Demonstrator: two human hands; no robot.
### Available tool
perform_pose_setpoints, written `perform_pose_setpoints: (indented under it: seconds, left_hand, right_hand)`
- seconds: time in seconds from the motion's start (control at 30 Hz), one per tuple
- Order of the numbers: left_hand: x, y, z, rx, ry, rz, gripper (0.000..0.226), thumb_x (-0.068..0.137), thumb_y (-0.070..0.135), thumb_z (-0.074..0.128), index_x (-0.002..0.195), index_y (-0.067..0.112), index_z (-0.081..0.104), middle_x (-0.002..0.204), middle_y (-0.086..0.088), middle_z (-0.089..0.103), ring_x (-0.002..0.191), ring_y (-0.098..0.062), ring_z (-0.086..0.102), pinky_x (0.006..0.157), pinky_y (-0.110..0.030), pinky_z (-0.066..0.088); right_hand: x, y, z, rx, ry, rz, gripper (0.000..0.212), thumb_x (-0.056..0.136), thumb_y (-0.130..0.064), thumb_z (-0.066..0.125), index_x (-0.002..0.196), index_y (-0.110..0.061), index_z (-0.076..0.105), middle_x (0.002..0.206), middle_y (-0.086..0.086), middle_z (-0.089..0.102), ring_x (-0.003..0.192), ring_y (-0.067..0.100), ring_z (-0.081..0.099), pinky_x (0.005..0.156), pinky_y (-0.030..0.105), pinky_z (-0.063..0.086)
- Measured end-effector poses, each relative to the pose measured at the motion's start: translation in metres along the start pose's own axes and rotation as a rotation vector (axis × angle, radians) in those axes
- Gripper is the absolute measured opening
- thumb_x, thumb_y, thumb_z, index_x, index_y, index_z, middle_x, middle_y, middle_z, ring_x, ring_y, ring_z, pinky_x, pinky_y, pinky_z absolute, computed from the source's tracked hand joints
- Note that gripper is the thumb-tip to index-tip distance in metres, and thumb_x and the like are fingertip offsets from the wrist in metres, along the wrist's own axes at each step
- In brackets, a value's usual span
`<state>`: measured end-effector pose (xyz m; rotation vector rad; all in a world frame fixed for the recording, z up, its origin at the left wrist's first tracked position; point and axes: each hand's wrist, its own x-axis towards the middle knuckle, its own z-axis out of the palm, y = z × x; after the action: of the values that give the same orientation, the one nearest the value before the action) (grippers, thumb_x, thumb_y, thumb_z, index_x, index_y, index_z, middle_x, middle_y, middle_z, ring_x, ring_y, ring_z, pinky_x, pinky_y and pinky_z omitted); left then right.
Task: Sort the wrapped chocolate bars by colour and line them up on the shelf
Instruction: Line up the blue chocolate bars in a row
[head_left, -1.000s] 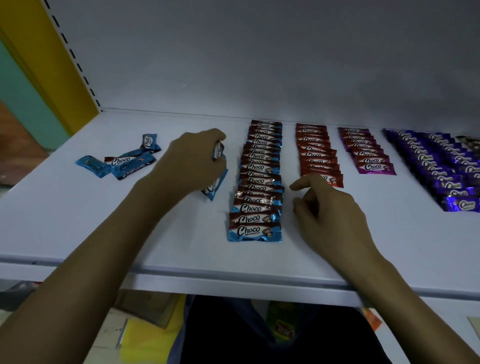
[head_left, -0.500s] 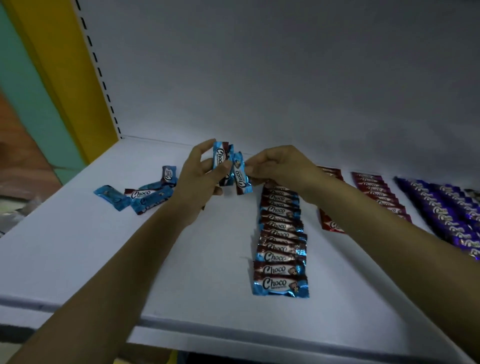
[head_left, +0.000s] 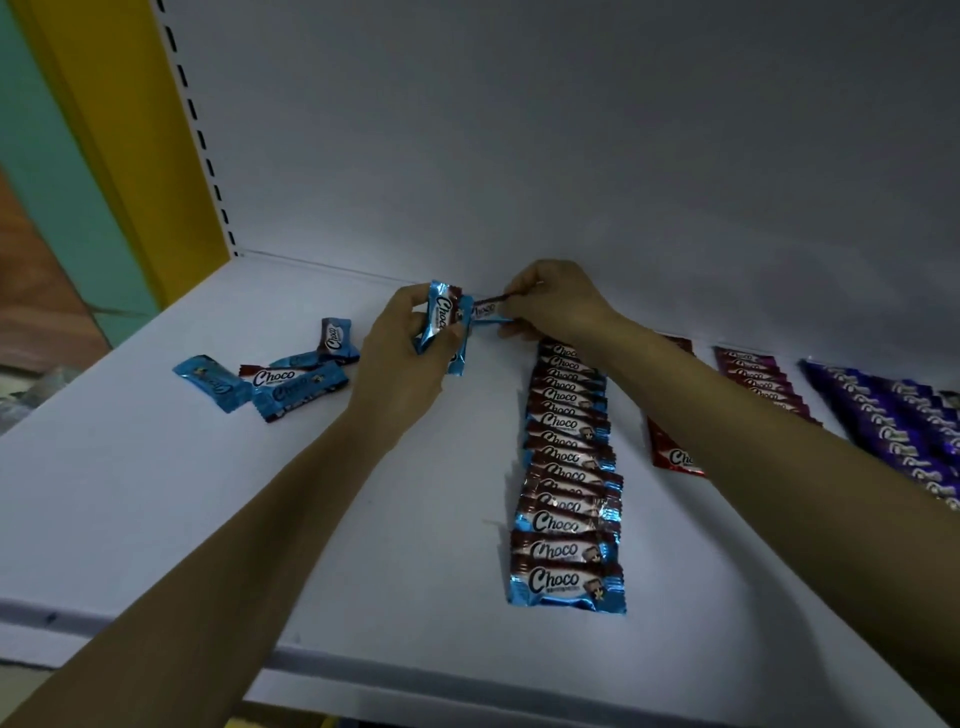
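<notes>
My left hand (head_left: 402, 358) grips a small bunch of blue-wrapped Choco bars (head_left: 440, 317) upright, just above the white shelf (head_left: 156, 493). My right hand (head_left: 553, 301) pinches one blue bar (head_left: 485, 310) by its end, right beside that bunch, near the back wall. A long overlapping row of blue bars (head_left: 566, 483) runs from the back toward the front edge. To its right lie a red row (head_left: 675, 457), partly hidden by my right forearm, a magenta row (head_left: 758, 384) and a purple row (head_left: 893, 415).
Several loose blue bars (head_left: 275, 379) lie in a heap at the left of the shelf. A yellow slotted upright (head_left: 156, 130) bounds the shelf on the left. The shelf's front lip (head_left: 363, 670) runs across the bottom.
Both hands have moved farther back toward the wall. My right hand has drawn one blue bar sideways out of the bunch in my left hand. The camera has moved closer and tilted up.
</notes>
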<state>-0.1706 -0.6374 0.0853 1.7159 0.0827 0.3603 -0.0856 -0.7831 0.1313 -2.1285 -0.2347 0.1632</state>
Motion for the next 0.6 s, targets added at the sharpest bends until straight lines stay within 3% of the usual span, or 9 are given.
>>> perform_pose_setpoints:
  seconds: [0.1,0.17,0.33,0.43,0.6]
  left_hand:
    - [-0.001,-0.001,-0.002,-0.009,0.026,0.009,0.034,0.092,0.019,0.062,0.123,0.014,0.049,0.105,-0.001,0.066,0.071,-0.005,0.063,0.049,-0.012,0.046]
    - [-0.001,-0.001,-0.003,-0.037,0.033,-0.020,0.029,0.091,0.020,0.063,0.116,0.013,0.049,0.100,0.001,0.068,0.070,-0.003,0.065,0.048,-0.013,0.047]
    - [0.002,-0.002,-0.001,-0.051,0.016,-0.022,0.022,0.090,0.018,0.065,0.106,0.015,0.049,0.090,0.008,0.067,0.064,0.004,0.065,0.049,-0.015,0.050]
    - [0.001,-0.002,-0.001,-0.051,0.013,-0.013,0.021,0.090,0.017,0.063,0.106,0.015,0.049,0.091,0.007,0.067,0.063,0.005,0.064,0.049,-0.014,0.049]
    - [0.001,0.000,-0.001,-0.033,0.002,-0.001,0.019,0.089,0.020,0.064,0.102,0.017,0.050,0.090,0.006,0.068,0.066,0.002,0.065,0.047,-0.013,0.047]
  right_hand:
    - [0.016,0.008,0.004,-0.479,0.011,-0.086,0.013,0.080,-0.016,0.071,0.076,-0.013,0.059,0.090,0.002,0.064,0.080,0.014,0.059,0.065,0.025,0.048]
    - [0.022,0.012,-0.001,-0.650,0.002,-0.129,0.012,0.081,-0.021,0.071,0.082,-0.013,0.062,0.093,0.001,0.063,0.085,0.014,0.057,0.069,0.025,0.042]
    - [0.026,0.014,-0.001,-0.799,-0.092,-0.323,0.025,0.091,-0.026,0.059,0.115,-0.020,0.066,0.113,-0.001,0.061,0.100,0.014,0.053,0.078,0.023,0.036]
    - [0.029,0.014,-0.002,-0.866,-0.122,-0.328,0.026,0.094,-0.029,0.055,0.118,-0.026,0.066,0.122,-0.004,0.062,0.105,0.016,0.056,0.082,0.026,0.043]
    - [0.034,0.019,-0.019,-0.955,-0.070,-0.293,0.027,0.093,-0.027,0.055,0.117,-0.028,0.067,0.118,-0.006,0.065,0.099,0.017,0.061,0.071,0.023,0.040]
